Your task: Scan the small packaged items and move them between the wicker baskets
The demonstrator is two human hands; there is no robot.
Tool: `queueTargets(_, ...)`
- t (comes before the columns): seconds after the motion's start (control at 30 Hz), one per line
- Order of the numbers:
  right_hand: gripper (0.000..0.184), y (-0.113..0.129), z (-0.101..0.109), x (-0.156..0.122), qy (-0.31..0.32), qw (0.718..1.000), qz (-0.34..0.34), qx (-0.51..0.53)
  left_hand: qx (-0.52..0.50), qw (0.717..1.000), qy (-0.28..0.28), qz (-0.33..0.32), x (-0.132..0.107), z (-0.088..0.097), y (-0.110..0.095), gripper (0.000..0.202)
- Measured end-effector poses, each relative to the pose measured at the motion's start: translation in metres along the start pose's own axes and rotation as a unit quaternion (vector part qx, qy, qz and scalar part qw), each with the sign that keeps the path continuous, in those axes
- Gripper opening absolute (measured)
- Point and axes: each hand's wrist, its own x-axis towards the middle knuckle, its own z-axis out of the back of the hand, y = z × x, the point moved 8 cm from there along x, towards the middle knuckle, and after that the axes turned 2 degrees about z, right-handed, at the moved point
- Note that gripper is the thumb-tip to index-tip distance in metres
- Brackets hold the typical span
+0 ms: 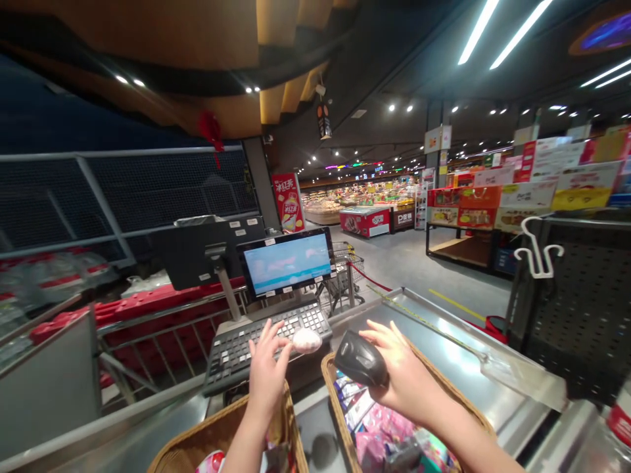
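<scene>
My left hand [267, 368] is raised over the left basket [170, 453], in front of a black keyboard [236, 358]. Its fingertips pinch a small white oval item with faint pinkish markings [306, 340]; the exact kind is unclear. My right hand [401, 371] grips a black handheld barcode scanner [362, 359], whose head points left toward the oval item. Beneath it stands the right wicker basket [331, 387], full of colourful wrapped packets [382, 424]. Part of a red-and-white package [211, 462] shows inside the left basket, partly hidden by my left forearm.
A lit monitor [288, 263] rises behind the keyboard. Right of the baskets runs a metal counter [444, 335] with a clear plastic piece [522, 378] on it. A black perforated panel [576, 302] carries a white hook [537, 253]. Shopping carts [345, 276] stand beyond.
</scene>
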Motion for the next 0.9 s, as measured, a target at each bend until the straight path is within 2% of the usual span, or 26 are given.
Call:
queueTargets(0.13, 0.055, 0.022, -0.011, 0.007, 0.019, 0.999, 0.031, -0.005, 0.03, 0.999, -0.031, -0.009, -0.007, 0.025, 0.004, 0.031)
queueTargets(0.33, 0.063, 0.046, -0.024, 0.014, 0.02, 0.997, 0.075, -0.003, 0.02, 0.998, -0.054, 0.032, -0.016, 0.049, 0.031, 0.031)
queueTargets(0.67, 0.063, 0.077, -0.048, 0.024, 0.045, 0.993, 0.112, 0.016, -0.007, 0.99, -0.081, 0.112, -0.034, 0.077, 0.075, 0.031)
queueTargets(0.9, 0.061, 0.098, -0.055, 0.031, 0.064, 0.99, 0.12, 0.036, -0.006, 0.987, -0.078, 0.138, -0.046, 0.093, 0.093, 0.032)
